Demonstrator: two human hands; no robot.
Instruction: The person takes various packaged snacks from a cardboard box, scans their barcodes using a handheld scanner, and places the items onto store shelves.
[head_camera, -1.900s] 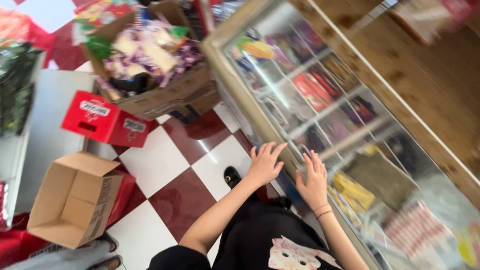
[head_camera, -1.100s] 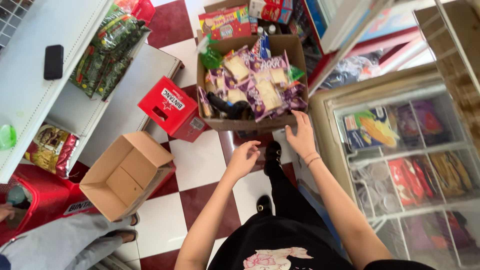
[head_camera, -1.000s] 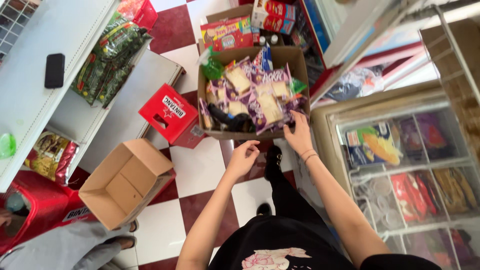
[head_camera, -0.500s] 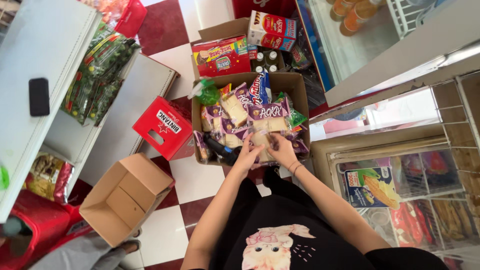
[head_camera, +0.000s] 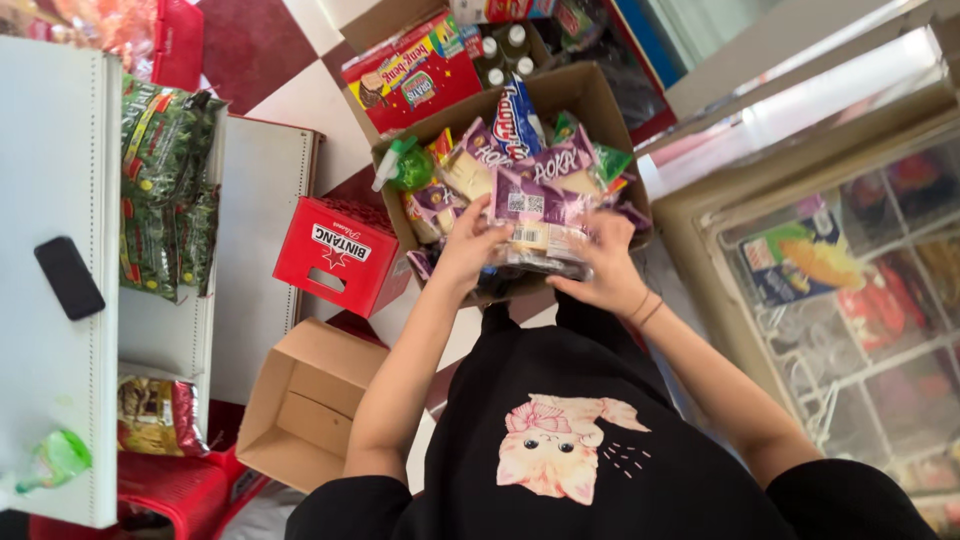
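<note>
Gripping a purple-and-clear snack packet (head_camera: 540, 225) between left hand (head_camera: 470, 250) and right hand (head_camera: 605, 270).

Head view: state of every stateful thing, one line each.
left hand: gripping the purple snack packet
right hand: gripping the same packet from the other side
purple snack packet: sealed, held over the full box
snack box: flaps open, heaped with packets
empty cardboard box: open, on the floor
red crate: tilted, on the floor
black phone: lying flat on the white shelf, screen dark
</note>
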